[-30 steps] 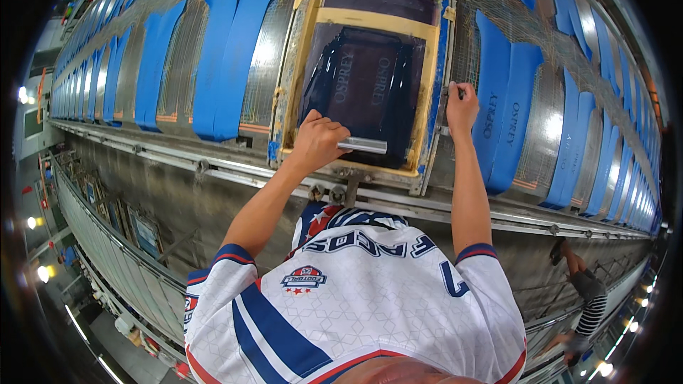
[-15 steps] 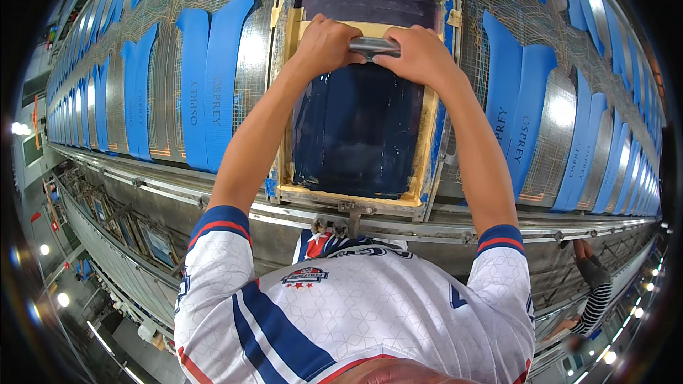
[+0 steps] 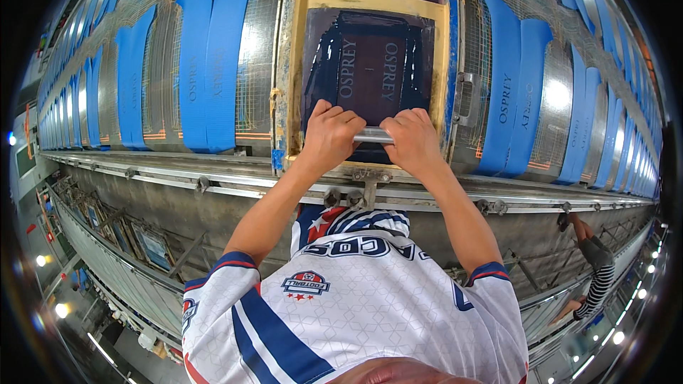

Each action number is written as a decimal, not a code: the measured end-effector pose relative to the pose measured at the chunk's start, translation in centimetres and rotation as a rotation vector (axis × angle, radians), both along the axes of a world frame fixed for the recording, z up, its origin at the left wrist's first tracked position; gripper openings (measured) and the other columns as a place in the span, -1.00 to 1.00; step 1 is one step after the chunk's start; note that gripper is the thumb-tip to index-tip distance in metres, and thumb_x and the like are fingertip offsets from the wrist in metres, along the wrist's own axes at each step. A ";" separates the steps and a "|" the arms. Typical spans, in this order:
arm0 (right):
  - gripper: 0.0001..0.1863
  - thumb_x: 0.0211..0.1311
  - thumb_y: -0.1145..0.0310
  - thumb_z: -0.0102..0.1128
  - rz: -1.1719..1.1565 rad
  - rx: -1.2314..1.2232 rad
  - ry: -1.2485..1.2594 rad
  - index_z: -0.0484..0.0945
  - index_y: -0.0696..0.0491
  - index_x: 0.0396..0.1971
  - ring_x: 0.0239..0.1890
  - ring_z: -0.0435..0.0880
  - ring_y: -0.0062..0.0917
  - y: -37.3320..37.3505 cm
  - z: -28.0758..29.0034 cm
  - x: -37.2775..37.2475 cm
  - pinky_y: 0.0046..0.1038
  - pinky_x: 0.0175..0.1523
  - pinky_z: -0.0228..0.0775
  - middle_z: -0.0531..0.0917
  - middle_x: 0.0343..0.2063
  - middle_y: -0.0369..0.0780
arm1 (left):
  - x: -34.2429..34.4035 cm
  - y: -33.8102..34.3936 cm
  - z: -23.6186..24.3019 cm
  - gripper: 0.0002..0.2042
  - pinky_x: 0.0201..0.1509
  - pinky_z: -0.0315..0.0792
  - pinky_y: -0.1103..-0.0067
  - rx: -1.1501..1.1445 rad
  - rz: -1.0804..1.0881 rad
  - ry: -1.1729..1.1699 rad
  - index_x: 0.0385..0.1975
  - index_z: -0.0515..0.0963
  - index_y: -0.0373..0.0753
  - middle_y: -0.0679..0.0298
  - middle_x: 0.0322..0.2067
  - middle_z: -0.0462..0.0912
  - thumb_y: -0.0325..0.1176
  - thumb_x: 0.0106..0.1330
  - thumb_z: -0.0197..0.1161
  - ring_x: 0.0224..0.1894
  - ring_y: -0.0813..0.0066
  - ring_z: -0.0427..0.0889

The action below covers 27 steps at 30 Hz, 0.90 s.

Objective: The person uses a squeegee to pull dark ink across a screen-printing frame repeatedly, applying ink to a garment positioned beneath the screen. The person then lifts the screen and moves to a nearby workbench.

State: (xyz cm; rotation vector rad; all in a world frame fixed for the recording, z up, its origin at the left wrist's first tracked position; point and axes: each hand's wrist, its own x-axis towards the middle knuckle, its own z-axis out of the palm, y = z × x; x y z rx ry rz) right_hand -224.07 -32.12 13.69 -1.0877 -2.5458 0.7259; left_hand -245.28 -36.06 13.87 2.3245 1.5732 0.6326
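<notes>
My left hand [image 3: 331, 135] and my right hand [image 3: 410, 140] grip a metal-handled squeegee [image 3: 371, 134] from either end, near the lower end of a screen printing frame [image 3: 452, 43]. The frame has a worn metal border with yellow and blue tape. On its mesh [image 3: 368, 64], dark glossy navy ink lies around a paler purple middle where two lines of lettering show. A yellow tape band [image 3: 373, 1] crosses the upper part of the screen. The squeegee's blade is mostly hidden by its handle and my hands.
Long tables carry rows of blue fabric pieces [image 3: 196, 71] to either side of the frame [image 3: 516, 99]. A metal rail [image 3: 156, 178] runs along the near edge, with stored screens [image 3: 153, 249] lower left. A co-worker in a striped top [image 3: 597, 274] is at the lower right.
My right hand came from the frame's side onto the squeegee. Both hands then moved with it from the screen's top down toward me, and the lettering shows again through thinned ink.
</notes>
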 end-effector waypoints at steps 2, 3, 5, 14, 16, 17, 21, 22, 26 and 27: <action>-0.80 -0.09 0.34 0.42 0.017 -0.046 -0.080 0.59 0.02 -0.44 -0.24 0.65 -0.30 1.4 0.2 -0.3 -0.26 0.03 0.36 0.67 -0.46 -0.19 | -0.5 1.2 0.3 -0.78 -0.13 0.31 0.37 -0.037 -0.017 0.021 -0.56 0.58 -0.07 0.36 -0.53 0.62 -0.30 -0.14 0.54 -0.39 0.35 0.62; -0.80 -0.07 0.33 0.42 0.023 -0.070 -0.121 0.60 0.01 -0.43 -0.23 0.65 -0.30 2.6 0.4 -0.6 -0.26 0.02 0.36 0.67 -0.45 -0.18 | -0.8 2.5 0.5 -0.78 -0.12 0.31 0.36 -0.057 -0.026 0.030 -0.55 0.59 -0.07 0.35 -0.52 0.63 -0.29 -0.13 0.54 -0.38 0.34 0.63; -0.82 -0.02 0.29 0.40 0.007 -0.041 -0.201 0.61 0.01 -0.43 -0.26 0.67 -0.26 7.0 1.8 -1.7 -0.22 -0.01 0.38 0.69 -0.45 -0.14 | -1.7 7.0 1.0 -0.78 -0.13 0.32 0.35 0.006 -0.035 0.061 -0.54 0.60 -0.05 0.33 -0.50 0.65 -0.25 -0.12 0.54 -0.36 0.30 0.64; -0.74 0.07 0.24 0.39 -0.096 -0.246 -0.230 0.66 0.06 -0.29 -0.32 0.71 -0.07 22.2 0.8 -4.7 -0.15 -0.20 0.52 0.71 -0.43 0.02 | -4.5 22.2 -1.2 -0.70 -0.06 0.37 0.31 0.001 -0.045 0.106 -0.48 0.69 -0.08 0.25 -0.59 0.67 -0.08 -0.12 0.60 -0.43 0.15 0.66; -0.76 0.08 0.26 0.38 -0.090 -0.157 -0.206 0.67 0.05 -0.28 -0.40 0.72 -0.14 22.3 -0.4 -4.5 -0.18 -0.24 0.52 0.70 -0.45 0.02 | -4.6 22.4 -1.7 -0.69 -0.06 0.37 0.32 0.023 -0.051 0.113 -0.46 0.71 -0.08 0.25 -0.60 0.67 -0.07 -0.13 0.60 -0.44 0.15 0.65; -0.76 0.08 0.26 0.38 -0.099 -0.182 -0.216 0.67 0.05 -0.28 -0.40 0.72 -0.14 22.3 -0.3 -4.5 -0.18 -0.24 0.52 0.71 -0.45 0.02 | -4.5 22.3 -1.8 -0.69 -0.07 0.36 0.32 0.030 -0.052 0.109 -0.48 0.70 -0.08 0.25 -0.61 0.66 -0.08 -0.13 0.60 -0.44 0.15 0.65; -0.75 0.05 0.22 0.40 -0.090 -0.144 -0.174 0.65 0.06 -0.34 -0.31 0.71 -0.09 21.0 -0.1 -4.3 -0.14 -0.20 0.50 0.70 -0.44 0.00 | -4.2 21.4 -1.2 -0.71 -0.08 0.35 0.33 0.009 -0.041 0.124 -0.53 0.65 -0.08 0.26 -0.61 0.66 -0.10 -0.12 0.60 -0.44 0.17 0.65; -0.75 0.05 0.22 0.40 -0.075 -0.105 -0.151 0.65 0.06 -0.36 -0.30 0.71 -0.09 20.2 -0.2 -4.2 -0.13 -0.19 0.50 0.70 -0.44 0.00 | -4.1 20.3 -1.3 -0.72 -0.08 0.34 0.33 0.024 -0.039 0.100 -0.54 0.63 -0.07 0.26 -0.60 0.66 -0.12 -0.12 0.60 -0.44 0.18 0.65; -0.81 -0.03 0.30 0.40 0.017 -0.058 -0.172 0.60 0.02 -0.44 -0.32 0.68 -0.09 10.6 0.0 -2.8 -0.13 -0.14 0.51 0.66 -0.51 -0.06 | -2.5 10.1 -0.5 -0.77 -0.10 0.31 0.32 0.022 -0.019 0.050 -0.55 0.60 -0.05 0.27 -0.54 0.66 -0.26 -0.12 0.57 -0.40 0.26 0.65; -0.81 -0.07 0.33 0.40 0.035 0.013 -0.159 0.59 0.01 -0.44 -0.32 0.64 -0.15 7.2 0.1 -2.1 -0.13 -0.12 0.45 0.64 -0.52 -0.10 | -1.9 6.9 -0.2 -0.77 -0.12 0.31 0.34 -0.025 -0.031 0.033 -0.53 0.61 -0.08 0.28 -0.52 0.67 -0.29 -0.14 0.57 -0.40 0.27 0.63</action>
